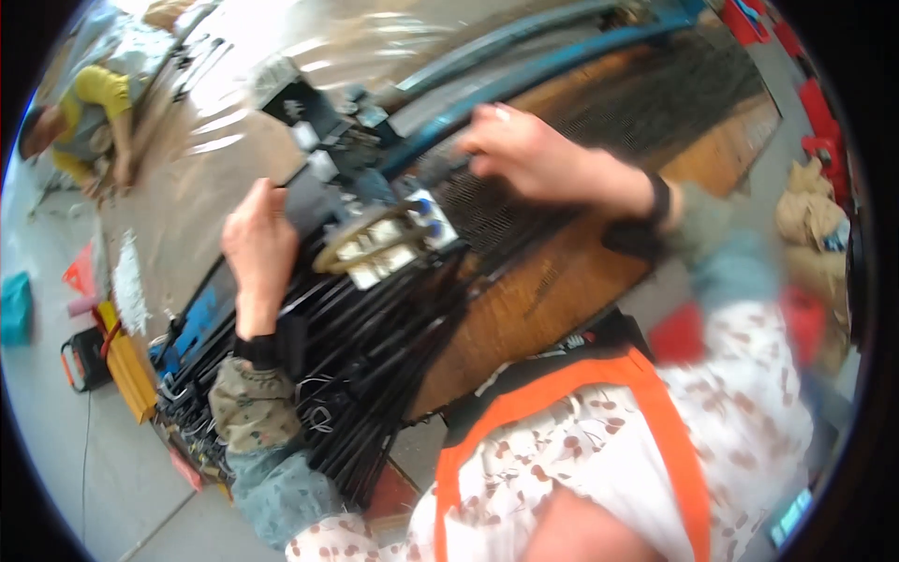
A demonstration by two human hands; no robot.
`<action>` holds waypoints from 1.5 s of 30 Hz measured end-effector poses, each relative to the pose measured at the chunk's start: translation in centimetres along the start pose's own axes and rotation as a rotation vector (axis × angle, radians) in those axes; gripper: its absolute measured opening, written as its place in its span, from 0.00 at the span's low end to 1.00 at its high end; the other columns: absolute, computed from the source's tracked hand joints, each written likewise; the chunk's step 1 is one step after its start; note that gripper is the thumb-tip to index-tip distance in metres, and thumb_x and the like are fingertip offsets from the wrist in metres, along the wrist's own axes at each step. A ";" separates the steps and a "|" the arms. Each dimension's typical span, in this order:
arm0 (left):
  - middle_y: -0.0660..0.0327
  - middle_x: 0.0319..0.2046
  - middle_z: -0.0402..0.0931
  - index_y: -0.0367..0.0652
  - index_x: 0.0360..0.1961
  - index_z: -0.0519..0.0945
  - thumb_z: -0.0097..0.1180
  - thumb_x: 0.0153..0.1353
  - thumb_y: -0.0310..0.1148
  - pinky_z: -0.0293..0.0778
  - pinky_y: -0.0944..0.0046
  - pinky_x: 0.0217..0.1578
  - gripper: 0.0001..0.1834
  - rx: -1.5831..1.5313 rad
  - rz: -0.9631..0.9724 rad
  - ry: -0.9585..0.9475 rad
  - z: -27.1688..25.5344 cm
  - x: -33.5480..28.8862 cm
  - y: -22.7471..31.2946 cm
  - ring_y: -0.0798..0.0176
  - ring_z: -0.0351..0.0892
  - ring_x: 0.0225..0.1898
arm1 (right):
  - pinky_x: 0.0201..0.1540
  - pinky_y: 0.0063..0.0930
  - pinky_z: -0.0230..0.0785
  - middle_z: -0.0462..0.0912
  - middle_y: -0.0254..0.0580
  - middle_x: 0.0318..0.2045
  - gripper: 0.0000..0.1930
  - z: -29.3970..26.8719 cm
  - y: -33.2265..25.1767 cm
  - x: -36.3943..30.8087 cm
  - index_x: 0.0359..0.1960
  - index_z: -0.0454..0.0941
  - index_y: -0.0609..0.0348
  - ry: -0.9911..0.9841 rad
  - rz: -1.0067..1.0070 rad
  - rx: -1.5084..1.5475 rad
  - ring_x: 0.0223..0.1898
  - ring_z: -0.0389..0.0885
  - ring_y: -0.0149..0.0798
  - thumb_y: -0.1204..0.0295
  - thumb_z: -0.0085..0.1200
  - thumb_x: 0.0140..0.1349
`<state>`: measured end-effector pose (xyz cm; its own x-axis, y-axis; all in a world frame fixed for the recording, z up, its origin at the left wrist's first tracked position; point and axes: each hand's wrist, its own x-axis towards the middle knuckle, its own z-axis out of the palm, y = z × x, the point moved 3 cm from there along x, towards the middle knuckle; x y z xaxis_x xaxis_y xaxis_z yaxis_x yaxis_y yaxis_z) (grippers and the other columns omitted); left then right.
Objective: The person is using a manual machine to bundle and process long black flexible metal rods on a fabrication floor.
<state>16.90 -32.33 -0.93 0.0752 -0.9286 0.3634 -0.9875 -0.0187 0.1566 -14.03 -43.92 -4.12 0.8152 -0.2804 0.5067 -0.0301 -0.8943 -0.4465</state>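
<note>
Lying by the worktop's [534,304] left edge, black rods [367,351] look stiff (mid-length grips best); left hand [259,234], right hand [520,155] curled, hold unclear.

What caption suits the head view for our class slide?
Left hand and right hand raised at a wooden worktop, with long black rods bunched nearby.

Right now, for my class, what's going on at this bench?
A person works at a wooden bench, left hand and right hand on either side of a white-faced fixture. Blur hides whether either grips anything. Long black rods lie beside the left forearm. Farther left, someone in yellow bends forward.
</note>
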 end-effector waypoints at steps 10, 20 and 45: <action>0.50 0.43 0.81 0.43 0.48 0.80 0.53 0.66 0.28 0.77 0.52 0.42 0.11 0.428 0.330 0.114 -3.2 0.2 -12.1 0.47 0.81 0.44 | 0.40 0.31 0.66 0.76 0.33 0.27 0.06 -5.1 -2.9 -6.7 0.28 0.77 0.54 -0.676 -0.029 -0.596 0.37 0.77 0.36 0.67 0.58 0.53; 0.50 0.39 0.77 0.33 0.57 0.76 0.54 0.62 0.21 0.72 0.49 0.42 0.20 -0.209 0.344 -0.072 0.0 -7.3 24.5 0.47 0.78 0.37 | 0.42 0.36 0.73 0.79 0.31 0.38 0.12 -5.9 -3.1 -11.2 0.39 0.82 0.49 0.397 0.094 -0.583 0.40 0.78 0.39 0.73 0.62 0.51; 0.52 0.30 0.71 0.38 0.54 0.78 0.54 0.59 0.18 0.69 0.53 0.32 0.20 0.001 0.361 -0.266 -8.1 0.9 16.5 0.48 0.74 0.32 | 0.33 0.30 0.70 0.79 0.36 0.25 0.07 -7.4 -4.0 -5.3 0.33 0.83 0.56 0.627 0.169 0.316 0.28 0.76 0.38 0.70 0.68 0.56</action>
<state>1.77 -30.43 9.43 -0.3127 -0.9386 0.1456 -0.9439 0.3242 0.0623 -22.50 -41.46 0.37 0.3264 -0.6384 0.6970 0.1193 -0.7037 -0.7004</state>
